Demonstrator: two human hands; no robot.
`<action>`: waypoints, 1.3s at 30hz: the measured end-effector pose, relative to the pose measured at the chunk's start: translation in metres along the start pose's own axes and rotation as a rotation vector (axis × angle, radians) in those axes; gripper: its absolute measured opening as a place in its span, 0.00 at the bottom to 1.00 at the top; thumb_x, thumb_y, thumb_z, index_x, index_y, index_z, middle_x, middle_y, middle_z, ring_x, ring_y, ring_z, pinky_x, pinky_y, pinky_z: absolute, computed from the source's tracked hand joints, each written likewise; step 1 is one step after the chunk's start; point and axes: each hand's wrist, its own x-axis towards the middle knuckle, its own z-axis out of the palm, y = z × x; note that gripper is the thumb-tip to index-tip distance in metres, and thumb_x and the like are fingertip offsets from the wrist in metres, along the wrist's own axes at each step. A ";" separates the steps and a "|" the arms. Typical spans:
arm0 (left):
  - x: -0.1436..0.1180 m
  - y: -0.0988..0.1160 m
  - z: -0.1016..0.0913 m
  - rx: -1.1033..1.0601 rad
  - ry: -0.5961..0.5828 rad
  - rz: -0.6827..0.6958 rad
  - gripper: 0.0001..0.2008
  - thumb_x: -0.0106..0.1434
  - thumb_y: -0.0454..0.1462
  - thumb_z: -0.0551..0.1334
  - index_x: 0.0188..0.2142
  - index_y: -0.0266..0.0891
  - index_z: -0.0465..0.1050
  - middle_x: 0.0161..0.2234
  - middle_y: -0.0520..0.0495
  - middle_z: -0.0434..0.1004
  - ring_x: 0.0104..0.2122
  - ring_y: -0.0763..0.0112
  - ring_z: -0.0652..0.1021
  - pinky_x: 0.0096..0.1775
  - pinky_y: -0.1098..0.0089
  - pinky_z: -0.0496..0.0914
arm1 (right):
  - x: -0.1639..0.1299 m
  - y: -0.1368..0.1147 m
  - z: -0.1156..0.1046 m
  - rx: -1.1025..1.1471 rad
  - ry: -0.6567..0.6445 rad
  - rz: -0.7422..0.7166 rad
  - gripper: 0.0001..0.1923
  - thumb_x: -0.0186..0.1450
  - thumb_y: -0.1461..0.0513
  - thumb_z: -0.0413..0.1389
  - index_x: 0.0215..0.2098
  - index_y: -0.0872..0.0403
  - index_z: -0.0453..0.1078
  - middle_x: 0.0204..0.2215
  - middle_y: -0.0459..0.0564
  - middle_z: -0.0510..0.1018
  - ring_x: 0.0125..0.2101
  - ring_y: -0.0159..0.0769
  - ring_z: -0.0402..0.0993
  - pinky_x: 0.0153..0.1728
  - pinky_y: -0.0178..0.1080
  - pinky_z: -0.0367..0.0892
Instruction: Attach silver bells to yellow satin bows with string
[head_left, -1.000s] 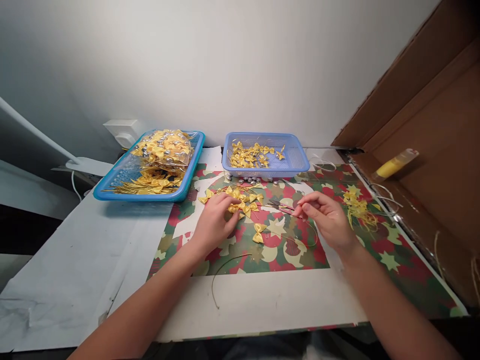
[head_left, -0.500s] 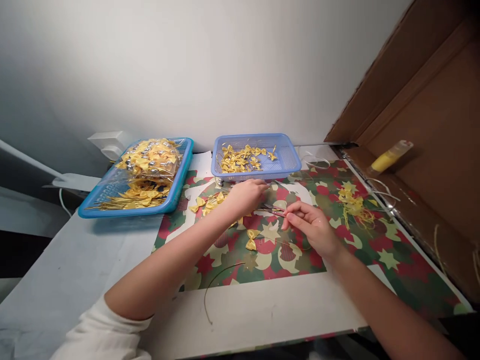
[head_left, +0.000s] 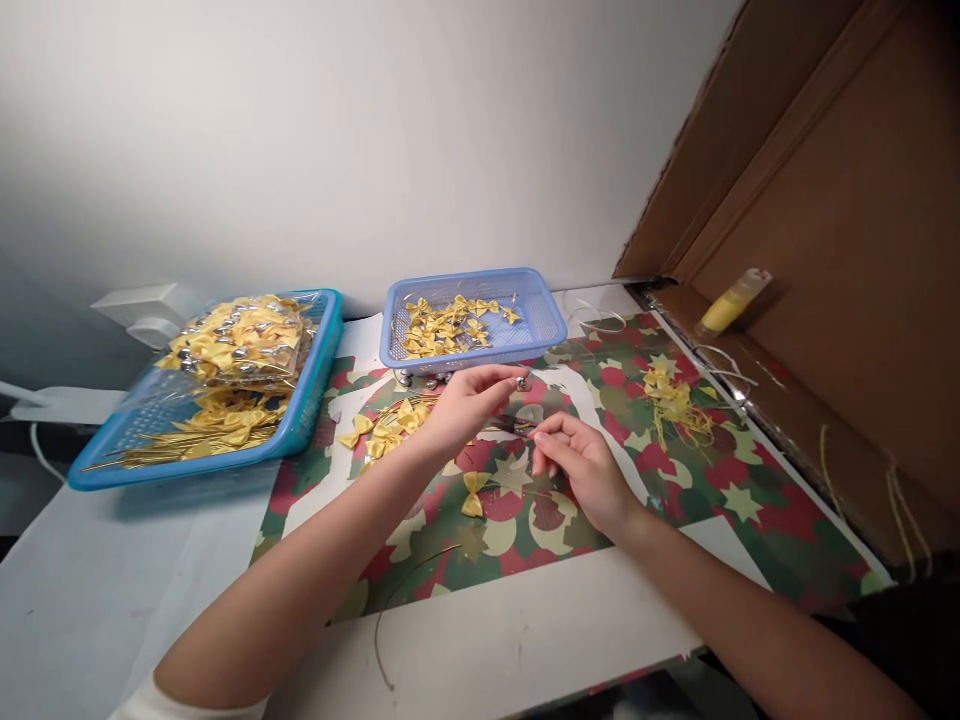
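Silver ball (head_left: 522, 383) pinched in left hand (head_left: 472, 402); scissors (head_left: 510, 426) gripped by right hand (head_left: 581, 466), inside tabletop (head_left: 480, 645) front edge. Apparent pickup step; next requires steady pinch.

A small, shiny silver ball (head_left: 523, 384) is pinched in the left hand (head_left: 471, 408). Little scissors (head_left: 513, 425) poke left from the right hand (head_left: 581, 465). Near them, a yellow bow (head_left: 473, 496) lies flat.

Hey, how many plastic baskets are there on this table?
2 stand apart: the left basket, holding a clear bag, and the right basket, by the wall beyond the left hand. A third may be nested beneath the left one.
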 end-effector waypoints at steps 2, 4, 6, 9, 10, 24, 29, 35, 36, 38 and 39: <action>-0.015 0.000 0.002 -0.278 -0.022 -0.104 0.18 0.58 0.42 0.64 0.45 0.34 0.77 0.25 0.50 0.72 0.21 0.80 0.64 0.26 0.74 0.62 | -0.001 -0.001 0.001 -0.009 -0.001 -0.015 0.14 0.60 0.51 0.58 0.28 0.53 0.66 0.17 0.43 0.73 0.20 0.29 0.67 0.24 0.34 0.61; -0.026 -0.001 0.004 -0.424 -0.035 -0.173 0.19 0.55 0.43 0.67 0.44 0.35 0.78 0.28 0.49 0.73 0.21 0.82 0.62 0.26 0.75 0.62 | -0.003 0.000 0.001 -0.033 -0.007 -0.034 0.14 0.60 0.51 0.58 0.28 0.53 0.66 0.17 0.43 0.73 0.20 0.30 0.67 0.24 0.34 0.61; -0.032 -0.004 0.005 -0.480 -0.026 -0.201 0.20 0.53 0.43 0.69 0.44 0.37 0.78 0.31 0.47 0.75 0.22 0.82 0.63 0.27 0.76 0.62 | -0.004 0.001 0.002 -0.064 -0.012 -0.053 0.14 0.61 0.51 0.58 0.28 0.53 0.65 0.17 0.43 0.73 0.20 0.30 0.66 0.23 0.34 0.61; -0.036 -0.008 0.005 -0.491 -0.020 -0.201 0.19 0.52 0.44 0.70 0.43 0.39 0.79 0.32 0.48 0.76 0.24 0.80 0.66 0.28 0.75 0.63 | -0.006 0.003 0.002 -0.096 -0.028 -0.070 0.14 0.62 0.51 0.57 0.28 0.52 0.65 0.17 0.43 0.74 0.19 0.29 0.65 0.23 0.34 0.60; -0.037 -0.009 0.005 -0.487 -0.023 -0.203 0.19 0.52 0.44 0.70 0.43 0.40 0.79 0.31 0.48 0.76 0.24 0.80 0.66 0.29 0.75 0.63 | -0.006 0.003 0.002 -0.099 -0.032 -0.075 0.14 0.62 0.51 0.57 0.28 0.52 0.65 0.17 0.43 0.73 0.19 0.29 0.66 0.23 0.34 0.60; -0.053 -0.006 0.004 -0.154 0.025 0.023 0.10 0.55 0.42 0.67 0.31 0.38 0.79 0.41 0.42 0.79 0.40 0.64 0.77 0.33 0.70 0.70 | -0.006 0.008 0.002 -0.145 -0.074 -0.085 0.14 0.63 0.51 0.57 0.31 0.53 0.68 0.21 0.45 0.76 0.24 0.32 0.71 0.27 0.35 0.64; -0.056 -0.003 0.001 0.024 0.026 0.184 0.06 0.56 0.39 0.66 0.28 0.38 0.77 0.40 0.41 0.76 0.44 0.63 0.75 0.31 0.72 0.70 | -0.008 0.008 0.002 -0.205 -0.123 -0.108 0.10 0.65 0.55 0.56 0.31 0.53 0.71 0.24 0.46 0.76 0.26 0.33 0.73 0.30 0.36 0.66; -0.061 0.009 -0.004 0.150 0.042 0.362 0.07 0.61 0.39 0.64 0.28 0.39 0.75 0.38 0.44 0.76 0.41 0.66 0.75 0.38 0.68 0.71 | -0.006 -0.003 -0.006 -0.417 -0.012 -0.373 0.08 0.64 0.62 0.54 0.39 0.50 0.76 0.38 0.49 0.79 0.44 0.40 0.72 0.44 0.42 0.68; -0.062 0.011 -0.004 0.168 0.043 0.387 0.06 0.61 0.39 0.64 0.28 0.39 0.75 0.38 0.45 0.76 0.41 0.67 0.75 0.39 0.67 0.71 | -0.006 -0.005 -0.007 -0.399 -0.012 -0.403 0.08 0.65 0.62 0.55 0.39 0.49 0.76 0.39 0.49 0.79 0.46 0.40 0.71 0.46 0.43 0.67; -0.062 0.013 -0.003 0.192 0.044 0.432 0.05 0.61 0.38 0.64 0.29 0.40 0.76 0.38 0.46 0.76 0.40 0.68 0.75 0.41 0.67 0.70 | -0.006 -0.006 -0.009 -0.346 -0.063 -0.432 0.07 0.65 0.61 0.56 0.40 0.48 0.76 0.39 0.49 0.79 0.45 0.39 0.71 0.47 0.44 0.67; -0.062 0.014 -0.002 0.194 0.048 0.452 0.05 0.61 0.37 0.64 0.30 0.40 0.76 0.38 0.46 0.76 0.40 0.68 0.75 0.42 0.66 0.70 | -0.007 -0.006 -0.008 -0.324 -0.098 -0.438 0.07 0.64 0.60 0.57 0.40 0.47 0.76 0.38 0.48 0.79 0.44 0.39 0.71 0.46 0.43 0.67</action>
